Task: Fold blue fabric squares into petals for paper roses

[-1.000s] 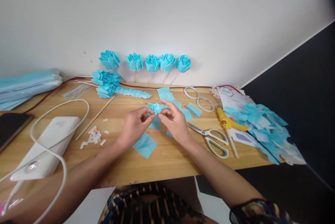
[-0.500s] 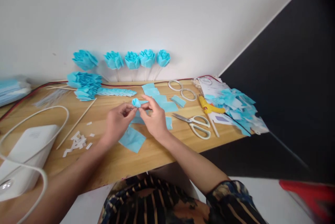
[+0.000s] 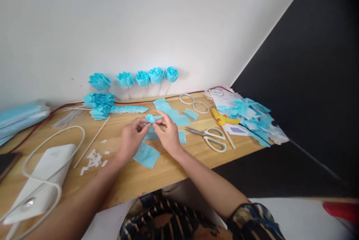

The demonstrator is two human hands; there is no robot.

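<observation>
Both hands meet over the middle of the table, pinching a small folded piece of blue fabric (image 3: 150, 118) between the fingertips. My left hand (image 3: 133, 137) closes on its left side. From the right, my right hand (image 3: 168, 133) grips the same piece with thumb and fingers. A flat blue square (image 3: 147, 155) lies just below the hands on the wood. More blue pieces (image 3: 179, 118) are spread behind and to the right of them. Scissors (image 3: 207, 135) with white handles rest to the right of my right hand.
Blue fabric roses (image 3: 142, 79) on sticks lean against the wall; more flowers (image 3: 99, 101) lie at back left. A yellow glue gun (image 3: 221, 117), blue scraps (image 3: 251, 118) and tape rings (image 3: 200, 107) are on the right. White strips (image 3: 94, 159) and a white cabled device (image 3: 45, 180) are left.
The camera view has tilted up and turned slightly left, so the scene sits lower. Both hands still pinch the blue piece, whose folded top looks flatter and more pointed.
</observation>
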